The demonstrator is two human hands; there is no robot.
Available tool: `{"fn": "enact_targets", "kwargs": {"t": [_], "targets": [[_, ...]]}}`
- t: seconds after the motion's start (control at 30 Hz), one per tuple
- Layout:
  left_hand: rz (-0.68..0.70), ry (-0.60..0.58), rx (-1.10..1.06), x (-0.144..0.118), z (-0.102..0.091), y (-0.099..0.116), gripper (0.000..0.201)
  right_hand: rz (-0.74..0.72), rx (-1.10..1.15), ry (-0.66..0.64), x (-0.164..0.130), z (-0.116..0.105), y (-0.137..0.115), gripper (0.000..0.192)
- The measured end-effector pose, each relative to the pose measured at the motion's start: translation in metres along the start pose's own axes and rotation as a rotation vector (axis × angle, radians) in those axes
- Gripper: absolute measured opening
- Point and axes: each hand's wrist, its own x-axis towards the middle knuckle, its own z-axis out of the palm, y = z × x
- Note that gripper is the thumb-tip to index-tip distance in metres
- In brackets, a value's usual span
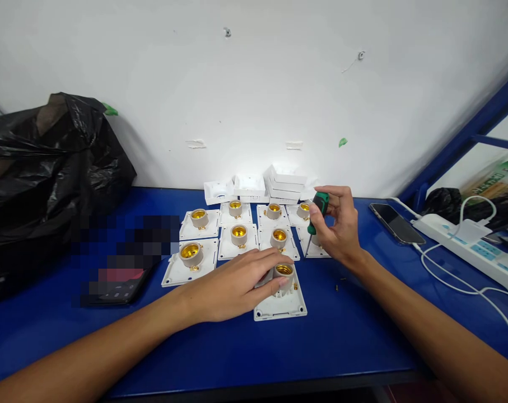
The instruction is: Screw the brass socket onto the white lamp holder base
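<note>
My left hand (241,280) grips a lamp socket (284,275) with a gold threaded inside, thumb on its near side and fingers behind. That socket sits on a white square plate (281,307) nearest me. Held upright in my right hand (340,226) is a screwdriver (318,211) with a green and black handle. Its shaft points down over a plate (316,250) at the right of the rows, whose socket is partly hidden by my hand. More plates with sockets (191,255) stand in rows behind and left of my left hand.
White square covers (285,182) are stacked against the wall. Small brass screws (336,287) lie on the blue table (220,358). A phone (396,223) and a power strip (467,246) with white cables are at right. A dark phone (123,288) and a black bag (47,184) are at left.
</note>
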Motion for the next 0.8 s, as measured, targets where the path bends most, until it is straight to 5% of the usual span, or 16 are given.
{"fn": "enact_targets", "kwargs": {"t": [0.8], "targets": [[0.102, 0.042, 0.188, 0.0010, 0.0050, -0.0051, 0.017, -0.005, 0.025, -0.011, -0.0004, 0.0001, -0.0009, 0.022]]}}
